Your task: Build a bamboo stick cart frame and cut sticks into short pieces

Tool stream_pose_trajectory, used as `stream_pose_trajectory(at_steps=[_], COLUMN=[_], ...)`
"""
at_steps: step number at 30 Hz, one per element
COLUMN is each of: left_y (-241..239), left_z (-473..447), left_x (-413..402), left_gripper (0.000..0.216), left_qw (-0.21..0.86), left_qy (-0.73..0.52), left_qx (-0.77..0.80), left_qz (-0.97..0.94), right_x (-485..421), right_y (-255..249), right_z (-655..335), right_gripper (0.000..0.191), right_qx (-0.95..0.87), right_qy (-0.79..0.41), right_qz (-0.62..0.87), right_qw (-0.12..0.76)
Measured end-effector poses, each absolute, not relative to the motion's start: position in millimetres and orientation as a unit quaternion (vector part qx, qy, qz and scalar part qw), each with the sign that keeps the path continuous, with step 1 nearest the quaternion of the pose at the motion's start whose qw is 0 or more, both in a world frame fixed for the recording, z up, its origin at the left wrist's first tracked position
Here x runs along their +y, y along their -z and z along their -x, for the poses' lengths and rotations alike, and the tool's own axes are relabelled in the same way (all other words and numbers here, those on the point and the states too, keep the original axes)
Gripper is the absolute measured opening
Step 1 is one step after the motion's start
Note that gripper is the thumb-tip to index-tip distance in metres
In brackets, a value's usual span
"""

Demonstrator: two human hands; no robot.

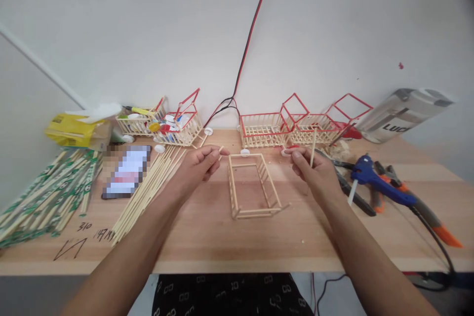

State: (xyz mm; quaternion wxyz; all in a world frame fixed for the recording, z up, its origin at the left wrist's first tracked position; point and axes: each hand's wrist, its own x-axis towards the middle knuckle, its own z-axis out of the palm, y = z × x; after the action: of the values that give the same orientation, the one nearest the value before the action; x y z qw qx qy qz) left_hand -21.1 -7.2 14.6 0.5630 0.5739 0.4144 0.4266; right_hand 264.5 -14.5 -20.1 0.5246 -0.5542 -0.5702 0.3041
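Observation:
My left hand [202, 163] pinches a short piece of wooden stick [221, 151] between thumb and fingertips, left of the frame's far corner. In my right hand [313, 170] a longer wooden stick [313, 145] stands nearly upright, gripped by the fingers; my thumb and forefinger point inward. Between the hands an unpainted frame of thin sticks [237, 214] rests on the table, its sides lined with short uprights. One stick at its near right corner juts past the edge. Neither hand visibly touches the frame.
Behind stand small stick carts with red rims [264, 117] and white wheels. Loose sticks [148, 187], a phone [128, 170] and wrapped stick bundles [48, 192] lie left. At right are a blue glue gun [381, 182] with its cord, orange-handled tools [444, 234] and a clear bag [400, 113].

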Motion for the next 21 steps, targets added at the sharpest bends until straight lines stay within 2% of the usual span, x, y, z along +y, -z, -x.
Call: stream_pose_trajectory(at_steps=[4,9,13,18,21], left_y=[-14,-17,-21,-16,-4], left_z=[21,22,28,35,22], left_x=[-7,-8,-23,-77,-116], left_gripper=[0.026,0.030,0.030,0.014,0.004], left_qw=[0.557,0.413,0.399,0.322,0.338], left_qy=[-0.423,-0.435,-0.463,-0.528,-0.524], left_qx=[0.409,0.507,0.517,0.548,0.538], left_qz=[-0.587,-0.619,-0.599,-0.564,-0.566], right_x=[-19,-19,-19,-20,-19], right_y=[22,21,19,19,22], right_z=[-266,-263,-261,-260,-262], right_gripper=[0.037,0.033,0.033,0.032,0.032], right_qx=[-0.580,-0.618,-0.638,-0.648,-0.646], right_qy=[-0.291,-0.267,-0.236,-0.210,-0.223], right_qz=[0.554,0.565,0.572,0.576,0.565], right_qw=[0.522,0.477,0.459,0.452,0.462])
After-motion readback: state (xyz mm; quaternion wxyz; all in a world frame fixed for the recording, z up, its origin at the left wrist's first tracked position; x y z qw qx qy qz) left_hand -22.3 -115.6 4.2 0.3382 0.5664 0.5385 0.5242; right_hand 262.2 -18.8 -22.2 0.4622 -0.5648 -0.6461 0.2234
